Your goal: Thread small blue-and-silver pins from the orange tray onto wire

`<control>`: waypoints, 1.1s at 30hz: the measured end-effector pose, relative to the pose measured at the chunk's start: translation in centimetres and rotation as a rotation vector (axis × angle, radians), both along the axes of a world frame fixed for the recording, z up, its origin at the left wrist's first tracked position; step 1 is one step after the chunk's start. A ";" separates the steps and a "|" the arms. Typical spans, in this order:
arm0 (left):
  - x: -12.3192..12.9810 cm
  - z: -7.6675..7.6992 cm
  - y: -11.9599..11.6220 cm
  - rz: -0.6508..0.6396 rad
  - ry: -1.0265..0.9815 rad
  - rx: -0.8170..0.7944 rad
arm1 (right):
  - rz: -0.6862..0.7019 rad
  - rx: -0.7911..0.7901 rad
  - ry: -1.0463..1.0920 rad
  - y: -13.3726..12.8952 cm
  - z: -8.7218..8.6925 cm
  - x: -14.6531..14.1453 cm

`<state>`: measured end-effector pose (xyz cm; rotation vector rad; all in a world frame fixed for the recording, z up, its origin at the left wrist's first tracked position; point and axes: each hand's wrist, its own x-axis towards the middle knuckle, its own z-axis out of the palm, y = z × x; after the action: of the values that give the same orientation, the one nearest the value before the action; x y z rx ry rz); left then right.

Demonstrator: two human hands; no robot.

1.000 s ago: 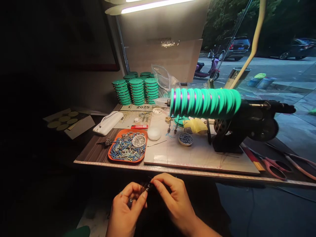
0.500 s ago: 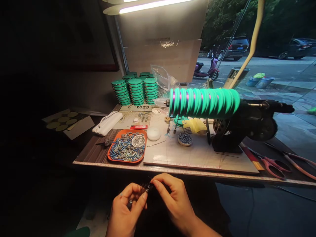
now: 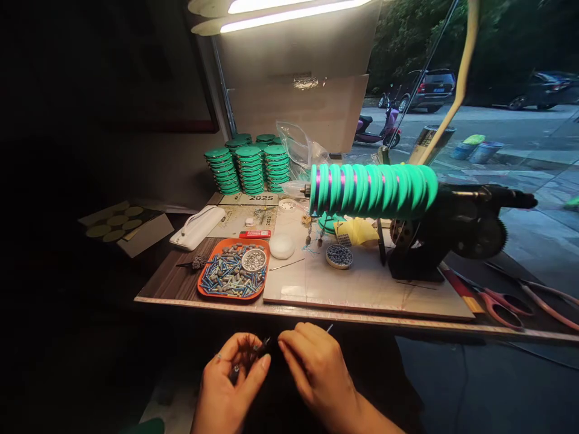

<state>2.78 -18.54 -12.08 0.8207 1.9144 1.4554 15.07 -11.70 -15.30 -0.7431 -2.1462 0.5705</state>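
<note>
My left hand [image 3: 228, 383] is closed, its thumb and fingers pinching a small dark piece with thin dark strands [image 3: 261, 346] below the table's front edge. Just right of it, my right hand [image 3: 319, 367] has thumb and forefinger pressed together. A thin, light-tipped rod [image 3: 330, 328] sticks out behind the right hand's knuckles; most of it is hidden, as is whatever lies between the fingertips. On the table nearest the hands is an orange tray [image 3: 199, 289] of blue and grey tube-like pieces, with a round dish of small silvery bits [image 3: 254, 260] in it.
A black geared winder [image 3: 416, 253] carries a row of green spools [image 3: 371, 190]. Stacked green discs [image 3: 248, 169] stand behind. A round dish of dark beads [image 3: 339, 256], a white round container [image 3: 281, 246], a white case [image 3: 198, 228] and red-handled scissors [image 3: 500, 307] lie on the table.
My right hand has turned so its back faces up more, and the thin rod now shows behind it. The left hand still grips the dark piece, tilted slightly differently.
</note>
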 end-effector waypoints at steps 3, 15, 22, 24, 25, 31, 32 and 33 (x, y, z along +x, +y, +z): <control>-0.5 -0.3 0.1 -0.005 0.007 -0.001 | -0.021 0.078 -0.019 0.0 0.2 0.0; -1.4 -2.1 -0.9 -0.120 0.063 -0.016 | 0.125 -0.125 0.061 -0.2 0.7 0.2; -2.0 0.9 -1.1 -0.286 0.077 -0.045 | 0.165 0.103 0.031 -0.4 0.8 -0.1; -2.5 2.1 -0.8 -0.324 0.134 -0.044 | 0.214 0.126 0.034 -0.3 1.1 0.0; -2.9 2.7 -0.3 -0.325 0.192 -0.043 | 0.224 0.123 0.046 -0.2 1.3 0.1; -8.8 5.4 6.6 -0.031 0.870 -0.234 | 0.161 -0.072 0.083 0.3 2.0 0.5; -9.7 5.7 7.8 -0.051 0.912 -0.264 | 0.163 -0.094 0.084 0.4 1.9 0.5; -10.5 5.9 8.7 -0.073 0.946 -0.278 | 0.165 -0.108 0.086 0.4 1.8 0.4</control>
<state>-7.68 -9.83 -6.22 1.5941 2.6179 0.7415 15.47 -11.32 -13.50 -0.5914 -2.1224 0.7963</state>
